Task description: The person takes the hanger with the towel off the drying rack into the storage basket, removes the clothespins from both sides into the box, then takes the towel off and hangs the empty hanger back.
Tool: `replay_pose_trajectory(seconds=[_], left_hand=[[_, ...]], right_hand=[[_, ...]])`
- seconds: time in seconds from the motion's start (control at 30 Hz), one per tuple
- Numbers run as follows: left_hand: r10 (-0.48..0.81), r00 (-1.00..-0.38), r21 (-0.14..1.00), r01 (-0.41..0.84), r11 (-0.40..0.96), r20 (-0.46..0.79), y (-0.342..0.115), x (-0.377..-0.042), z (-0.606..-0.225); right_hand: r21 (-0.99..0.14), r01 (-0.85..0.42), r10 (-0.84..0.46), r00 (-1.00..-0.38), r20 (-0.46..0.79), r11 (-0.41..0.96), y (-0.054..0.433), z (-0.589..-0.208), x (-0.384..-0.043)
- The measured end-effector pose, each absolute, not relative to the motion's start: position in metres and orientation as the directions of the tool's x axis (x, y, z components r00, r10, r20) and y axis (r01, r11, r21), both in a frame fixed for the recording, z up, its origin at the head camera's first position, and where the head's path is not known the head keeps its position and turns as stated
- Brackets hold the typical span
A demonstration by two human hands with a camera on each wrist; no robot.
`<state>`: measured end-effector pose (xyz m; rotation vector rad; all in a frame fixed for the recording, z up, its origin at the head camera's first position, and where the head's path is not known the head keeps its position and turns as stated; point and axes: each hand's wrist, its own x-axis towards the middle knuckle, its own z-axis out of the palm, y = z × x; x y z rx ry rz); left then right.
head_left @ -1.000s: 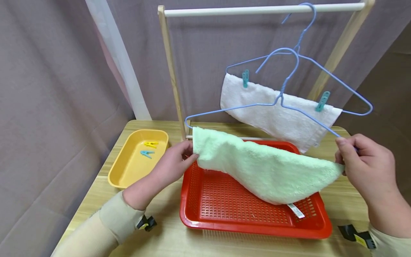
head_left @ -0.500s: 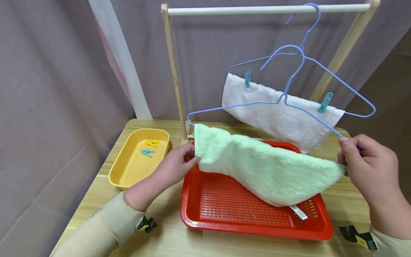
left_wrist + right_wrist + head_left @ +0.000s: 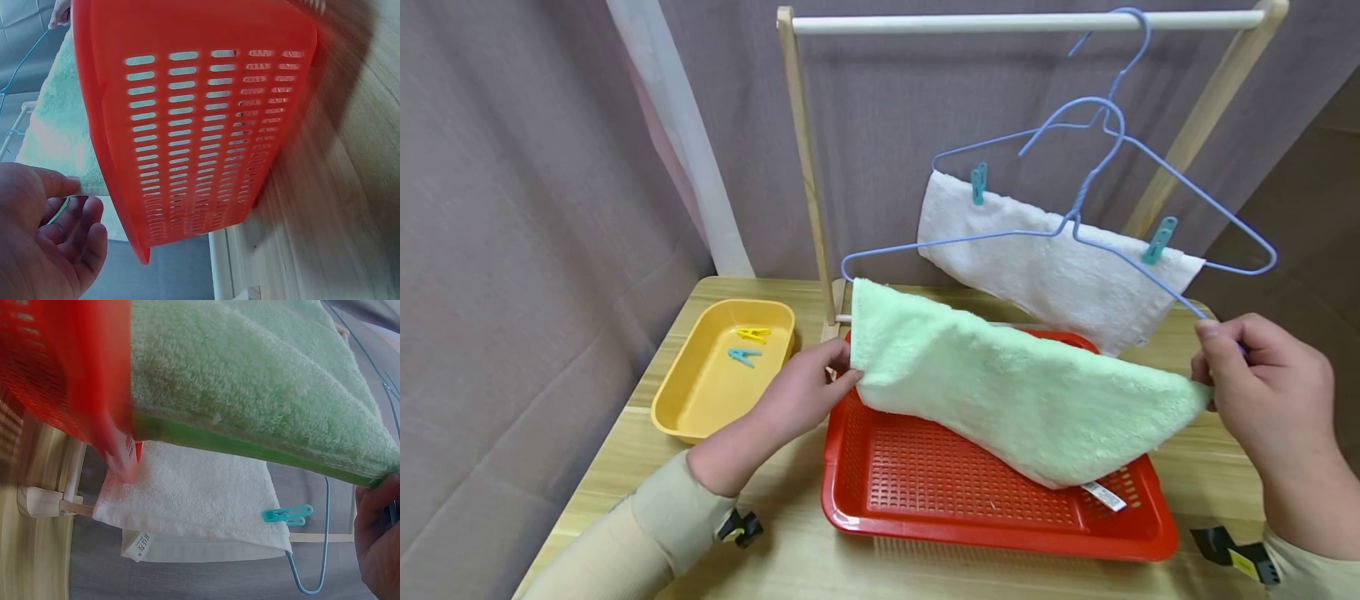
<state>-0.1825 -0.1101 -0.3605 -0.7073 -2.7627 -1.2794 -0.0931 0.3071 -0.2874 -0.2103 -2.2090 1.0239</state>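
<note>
A pale green towel (image 3: 1000,375) is draped over the lower bar of a blue wire hanger (image 3: 977,237), above a red basket (image 3: 955,517). My left hand (image 3: 808,375) pinches the towel's left edge between thumb and fingers; the left wrist view shows that thumb (image 3: 59,184) on the cloth. At the other end my right hand (image 3: 1270,383) grips the hanger's right corner together with the towel's corner. In the right wrist view the green towel (image 3: 262,387) hangs folded, its edge running to my fingers (image 3: 378,512). A white label (image 3: 1103,497) hangs from the towel's bottom.
Behind, a white towel (image 3: 1030,250) hangs on another blue hanger (image 3: 1195,192) from the rack's rod (image 3: 955,24), held by teal clothespins (image 3: 1161,240). To the left, a yellow tray (image 3: 681,392) holds a yellow clothespin (image 3: 752,335) and a blue clothespin (image 3: 743,357).
The held hanger's hook has shifted right and slightly up. The green towel's left end has risen closer to the hanger's left corner, and its top edge has become straighter. Both hands keep their hold.
</note>
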Motion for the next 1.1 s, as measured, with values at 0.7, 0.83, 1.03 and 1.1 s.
replay_pose_trajectory(seconds=[0.7,0.83,1.03,1.1], left_hand=[[0.342,-0.912,0.739,0.39,0.549,0.227,-0.107,-0.195,-0.352],[0.301,-0.915,0.756,0.393,0.523,0.268,-0.106,-0.199,-0.343],[0.23,-0.915,0.808,0.401,0.432,0.331,-0.105,-0.201,-0.328],[0.214,-0.918,0.822,0.394,0.412,0.333,-0.105,-0.201,-0.324]], right_hand=[[-0.724,-0.171,0.366,-0.772,0.52,0.668,0.307,-0.285,-0.087],[-0.715,-0.174,0.364,-0.766,0.53,0.677,0.305,-0.286,-0.087],[-0.69,-0.176,0.342,-0.767,0.543,0.702,0.305,-0.287,-0.087],[-0.693,-0.181,0.342,-0.766,0.545,0.698,0.305,-0.287,-0.087]])
